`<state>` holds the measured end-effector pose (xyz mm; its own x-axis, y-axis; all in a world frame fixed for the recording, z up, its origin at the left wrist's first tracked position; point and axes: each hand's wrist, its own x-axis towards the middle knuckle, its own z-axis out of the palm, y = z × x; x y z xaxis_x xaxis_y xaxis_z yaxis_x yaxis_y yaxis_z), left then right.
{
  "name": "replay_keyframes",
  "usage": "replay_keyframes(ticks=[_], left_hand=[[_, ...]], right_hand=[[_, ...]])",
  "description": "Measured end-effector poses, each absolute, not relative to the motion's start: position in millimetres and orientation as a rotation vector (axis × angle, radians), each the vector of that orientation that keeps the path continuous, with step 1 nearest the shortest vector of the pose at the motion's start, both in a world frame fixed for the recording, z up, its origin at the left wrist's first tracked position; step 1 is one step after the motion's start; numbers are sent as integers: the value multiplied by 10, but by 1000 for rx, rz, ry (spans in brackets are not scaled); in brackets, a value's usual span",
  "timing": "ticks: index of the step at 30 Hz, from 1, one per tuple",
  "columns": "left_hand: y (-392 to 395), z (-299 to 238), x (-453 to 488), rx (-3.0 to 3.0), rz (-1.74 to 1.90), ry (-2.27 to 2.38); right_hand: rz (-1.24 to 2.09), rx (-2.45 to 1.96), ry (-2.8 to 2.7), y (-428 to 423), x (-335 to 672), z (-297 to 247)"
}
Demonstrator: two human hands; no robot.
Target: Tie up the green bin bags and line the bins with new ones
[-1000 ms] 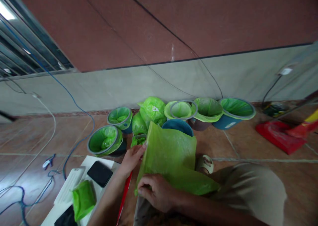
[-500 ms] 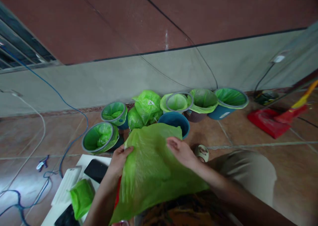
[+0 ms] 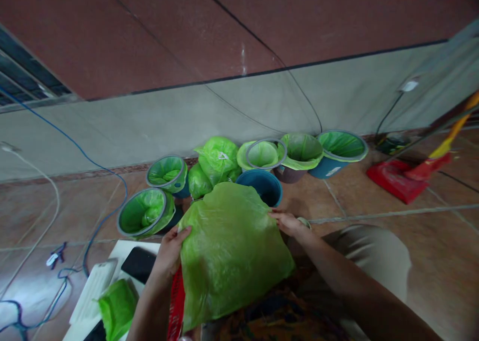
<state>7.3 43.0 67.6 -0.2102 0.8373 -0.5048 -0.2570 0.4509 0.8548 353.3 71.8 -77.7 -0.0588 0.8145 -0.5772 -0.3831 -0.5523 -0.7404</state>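
Observation:
A green plastic bag (image 3: 235, 251) is spread out in front of me, its far edge reaching toward the blue bin (image 3: 262, 185). At its left edge my left hand (image 3: 172, 246) is closed on the plastic, thumb on top. My right hand (image 3: 289, 222) pinches the opposite edge. A red strip with pale lettering (image 3: 175, 306) hangs beside the bag below my left hand. Behind the bag stand two lined bins, one nearer (image 3: 144, 212) and one farther (image 3: 166, 173), with filled green bags (image 3: 217, 161) right of them.
Lined bins, including a brown one (image 3: 294, 175) and a blue one (image 3: 329, 167), line the wall. A red dustpan (image 3: 398, 178) lies right. On a white surface (image 3: 121, 248) rest a phone (image 3: 139, 264) and folded green bags (image 3: 118, 308). Blue cable (image 3: 99, 221) crosses the floor.
My right hand, loose over the bag before, now grips its right edge. The bag is spread wider at the top, and more of the red strip shows. The view has shifted slightly.

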Motion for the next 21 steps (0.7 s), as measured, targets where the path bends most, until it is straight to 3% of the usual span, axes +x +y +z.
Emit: replay_keyframes(ticks=[7, 16, 21], left_hand=[[542, 765, 47, 398, 1302, 1375], [598, 1247, 59, 598, 1393, 1269], [606, 1412, -66, 788, 1382, 1332]], right_hand=[[1545, -1165, -494, 862, 4098, -123], [1630, -1114, -935, 664, 4484, 666], [1619, -1199, -1191, 581, 4499, 803]])
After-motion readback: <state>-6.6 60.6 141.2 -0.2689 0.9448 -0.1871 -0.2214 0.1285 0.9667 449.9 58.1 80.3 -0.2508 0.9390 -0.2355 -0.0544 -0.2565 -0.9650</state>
